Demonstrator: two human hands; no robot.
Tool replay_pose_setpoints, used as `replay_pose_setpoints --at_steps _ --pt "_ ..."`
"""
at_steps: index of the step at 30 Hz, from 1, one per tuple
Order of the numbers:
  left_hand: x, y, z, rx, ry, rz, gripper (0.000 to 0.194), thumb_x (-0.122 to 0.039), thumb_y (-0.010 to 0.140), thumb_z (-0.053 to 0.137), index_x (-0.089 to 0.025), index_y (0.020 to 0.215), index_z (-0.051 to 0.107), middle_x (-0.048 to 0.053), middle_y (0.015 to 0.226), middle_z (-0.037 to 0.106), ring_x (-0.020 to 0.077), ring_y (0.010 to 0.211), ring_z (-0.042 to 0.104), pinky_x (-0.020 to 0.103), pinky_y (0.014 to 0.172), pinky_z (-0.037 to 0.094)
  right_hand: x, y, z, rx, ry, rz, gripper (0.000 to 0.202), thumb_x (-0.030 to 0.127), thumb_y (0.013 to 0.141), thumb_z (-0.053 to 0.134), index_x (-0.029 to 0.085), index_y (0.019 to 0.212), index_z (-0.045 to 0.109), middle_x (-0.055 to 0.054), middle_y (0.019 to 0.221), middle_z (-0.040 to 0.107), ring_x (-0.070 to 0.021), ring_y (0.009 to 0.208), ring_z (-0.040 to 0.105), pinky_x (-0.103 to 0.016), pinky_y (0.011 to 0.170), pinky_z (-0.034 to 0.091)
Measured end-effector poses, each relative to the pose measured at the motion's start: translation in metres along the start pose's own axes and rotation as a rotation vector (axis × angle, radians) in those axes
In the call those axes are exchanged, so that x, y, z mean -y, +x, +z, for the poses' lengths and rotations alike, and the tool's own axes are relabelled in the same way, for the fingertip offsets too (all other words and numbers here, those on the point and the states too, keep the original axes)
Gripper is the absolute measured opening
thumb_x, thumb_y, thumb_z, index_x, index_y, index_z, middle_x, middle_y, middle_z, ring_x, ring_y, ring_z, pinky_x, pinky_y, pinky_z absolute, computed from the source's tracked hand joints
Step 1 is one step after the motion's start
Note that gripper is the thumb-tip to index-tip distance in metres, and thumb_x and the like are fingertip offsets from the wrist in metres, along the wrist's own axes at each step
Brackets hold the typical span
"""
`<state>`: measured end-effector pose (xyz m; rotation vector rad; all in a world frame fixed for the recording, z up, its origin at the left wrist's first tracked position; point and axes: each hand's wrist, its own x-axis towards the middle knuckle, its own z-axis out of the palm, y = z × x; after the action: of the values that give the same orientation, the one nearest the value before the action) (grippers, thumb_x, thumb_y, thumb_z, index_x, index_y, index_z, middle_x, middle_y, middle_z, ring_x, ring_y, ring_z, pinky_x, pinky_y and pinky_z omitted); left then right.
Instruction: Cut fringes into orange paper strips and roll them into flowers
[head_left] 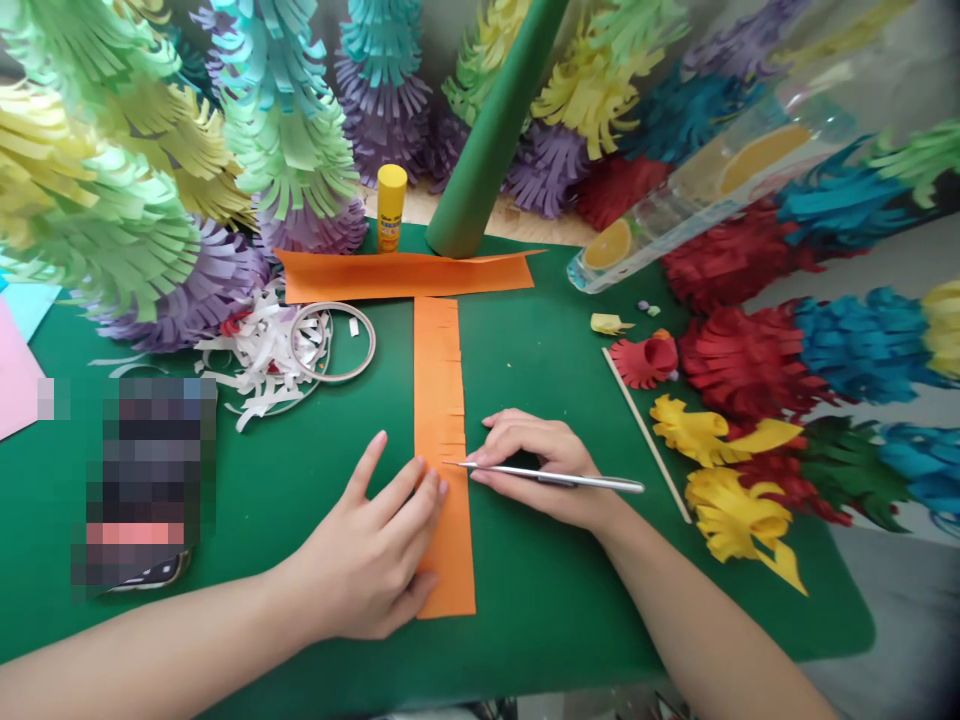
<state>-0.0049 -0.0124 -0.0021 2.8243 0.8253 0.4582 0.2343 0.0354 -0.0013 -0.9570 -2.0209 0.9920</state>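
Fringed paper cones (292, 130) crowd a green tabletop (547, 590). Right hand (568, 455) pinches a silver tool (607, 482); left hand (367, 560), spread, touches an orange strip (437, 390).

On the green worktop (532, 365), room is opening between the notched orange strip (435, 380) and the thin stick (646, 435) at right; the right hand (540, 458) and silver pen (600, 481) are blocking its near end. The crosswise orange strip (412, 277), glue stick (390, 215) and green cone (491, 140) are barring the far side. At left, a gap is running between the phone (154, 480) and left hand (375, 545), paper scraps (262, 350) obstructing beyond.
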Motion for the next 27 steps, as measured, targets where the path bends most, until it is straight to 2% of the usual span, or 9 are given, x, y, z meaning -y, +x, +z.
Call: replay_pose_setpoints --at_steps 7,21,27 --pt "-0.003 -0.002 0.004 -0.06 0.036 0.0 0.042 -0.035 0.09 0.048 -0.007 0.118 0.063 0.012 0.118 0.066 0.0309 0.118 0.053 0.061 0.117 0.006 0.001 0.001 0.001 0.021 -0.002 0.012 0.012 0.015 0.077 0.074 0.02 0.079 0.064 -0.001 0.079 0.076 -0.0149 0.069 0.07 -0.037 0.086 0.051" --pt "-0.003 -0.002 0.005 -0.051 0.025 -0.01 0.042 -0.034 0.091 0.047 -0.006 0.119 0.062 0.012 0.119 0.066 0.0286 0.118 0.053 0.06 0.117 0.001 0.004 0.002 0.0 0.071 -0.057 -0.001 0.01 0.014 0.079 0.071 0.02 0.078 0.063 -0.001 0.079 0.075 -0.0134 0.07 0.069 -0.037 0.088 0.049" --pt "-0.004 -0.002 0.003 -0.05 0.036 -0.022 0.041 -0.034 0.091 0.047 -0.007 0.118 0.063 0.011 0.12 0.065 0.0269 0.118 0.054 0.059 0.118 0.0 0.01 0.005 -0.003 0.107 -0.105 0.007 0.005 0.017 0.082 0.068 0.02 0.079 0.065 -0.001 0.075 0.073 -0.0123 0.068 0.067 -0.042 0.099 0.046"
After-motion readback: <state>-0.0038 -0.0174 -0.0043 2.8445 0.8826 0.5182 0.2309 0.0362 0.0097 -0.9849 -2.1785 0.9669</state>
